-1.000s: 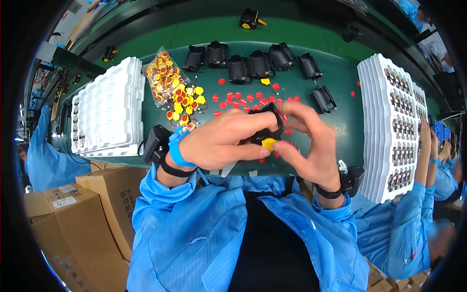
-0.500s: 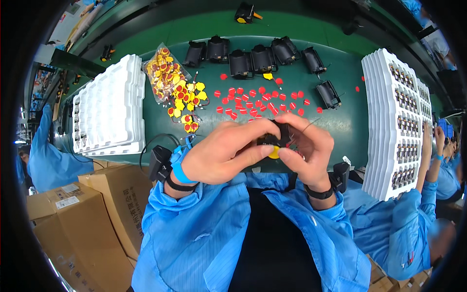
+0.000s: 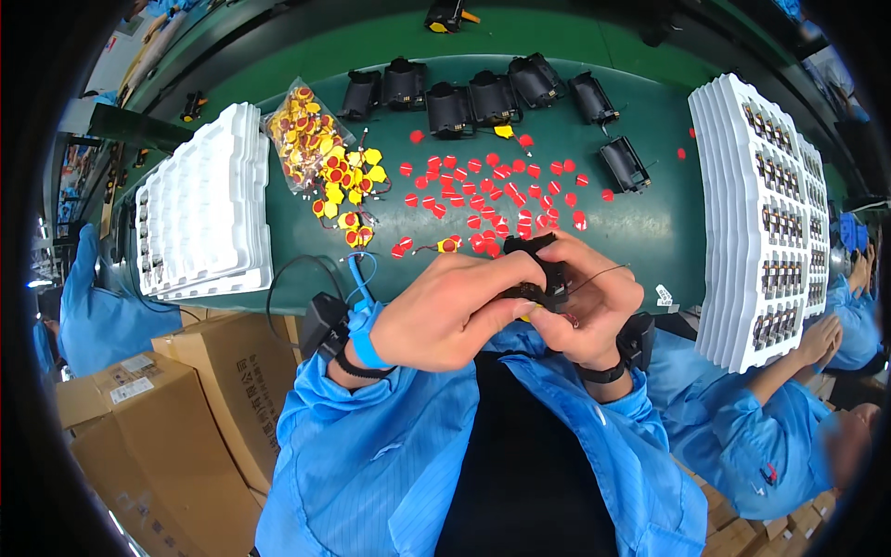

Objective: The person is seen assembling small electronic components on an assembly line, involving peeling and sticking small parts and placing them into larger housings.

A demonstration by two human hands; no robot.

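Both my hands meet over the front edge of the green table [image 3: 650, 213], closed around one small black plastic housing [image 3: 548, 274]. My left hand [image 3: 445, 311] grips it from the left, and a blue wrist strap with a coiled cord sits on that wrist. My right hand [image 3: 589, 311] holds it from the right and below; a thin black wire sticks out to the right. A bit of yellow shows under the housing between my fingers. Just beyond my hands lie several small red round discs [image 3: 492, 190].
A row of black housings [image 3: 473, 93] lines the table's far side. A clear bag of red-and-yellow discs [image 3: 306, 135] lies at the left, next to stacked white trays [image 3: 200, 213]. Filled white trays [image 3: 770, 213] stand at the right. Cardboard boxes [image 3: 176, 408] sit lower left. Another person in blue works at the right.
My hands have drawn down toward my body with the black housing and closed tighter around it. The yellow piece between my fingers is now mostly covered.
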